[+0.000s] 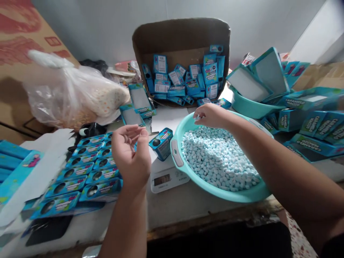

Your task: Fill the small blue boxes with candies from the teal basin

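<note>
My right hand is above the far left rim of a turquoise basin, its fingers closed on a few small candies. The basin holds a heap of pale blue and white candies. My left hand is raised, palm turned up and fingers loosely stretched, with nothing seen in it. Between the hands, a small blue candy box stands on a white digital scale, whose display is lit but blurred. Several filled-looking boxes lie in rows left of my left hand.
A tilted cardboard carton at the back holds many small blue boxes. Display trays and a second turquoise bowl stand at the right. A clear plastic bag sits back left. The table's front edge runs close to my body.
</note>
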Tool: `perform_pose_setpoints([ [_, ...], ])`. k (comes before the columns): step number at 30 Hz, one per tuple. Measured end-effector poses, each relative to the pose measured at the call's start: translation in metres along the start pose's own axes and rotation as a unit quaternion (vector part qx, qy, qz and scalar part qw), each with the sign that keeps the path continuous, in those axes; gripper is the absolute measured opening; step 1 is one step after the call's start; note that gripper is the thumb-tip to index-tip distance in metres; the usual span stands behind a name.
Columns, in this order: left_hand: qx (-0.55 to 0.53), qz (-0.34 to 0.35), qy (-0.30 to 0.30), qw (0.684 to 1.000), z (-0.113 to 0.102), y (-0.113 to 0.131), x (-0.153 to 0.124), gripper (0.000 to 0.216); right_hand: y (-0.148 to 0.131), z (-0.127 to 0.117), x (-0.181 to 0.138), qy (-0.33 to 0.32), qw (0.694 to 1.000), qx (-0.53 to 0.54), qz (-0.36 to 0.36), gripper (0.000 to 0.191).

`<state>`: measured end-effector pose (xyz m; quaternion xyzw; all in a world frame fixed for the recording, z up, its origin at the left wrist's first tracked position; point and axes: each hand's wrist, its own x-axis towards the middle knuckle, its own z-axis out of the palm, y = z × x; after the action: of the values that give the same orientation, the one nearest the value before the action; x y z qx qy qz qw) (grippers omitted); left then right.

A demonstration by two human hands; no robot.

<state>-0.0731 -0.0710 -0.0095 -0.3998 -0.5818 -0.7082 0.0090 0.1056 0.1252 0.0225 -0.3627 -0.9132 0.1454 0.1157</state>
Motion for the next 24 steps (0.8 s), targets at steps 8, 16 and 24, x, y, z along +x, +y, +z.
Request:
perform_pose_setpoints([
  [8,-0.039,-0.105,-0.012,0.994,-0.001,-0.006,0.004,0.023,-0.008,0.000,-0.004,0.011,0.999,0.035,-0.007,0.023],
  [16,-0.072,-0.176,-0.027,0.981,-0.001,-0.012,0.006,0.026,-0.015,0.002,-0.006,-0.007,0.997,0.051,-0.049,0.022],
  [24,-0.092,-0.202,-0.011,0.975,-0.001,-0.010,0.007,0.029,-0.045,0.002,-0.012,0.087,0.983,0.142,-0.083,0.026],
])
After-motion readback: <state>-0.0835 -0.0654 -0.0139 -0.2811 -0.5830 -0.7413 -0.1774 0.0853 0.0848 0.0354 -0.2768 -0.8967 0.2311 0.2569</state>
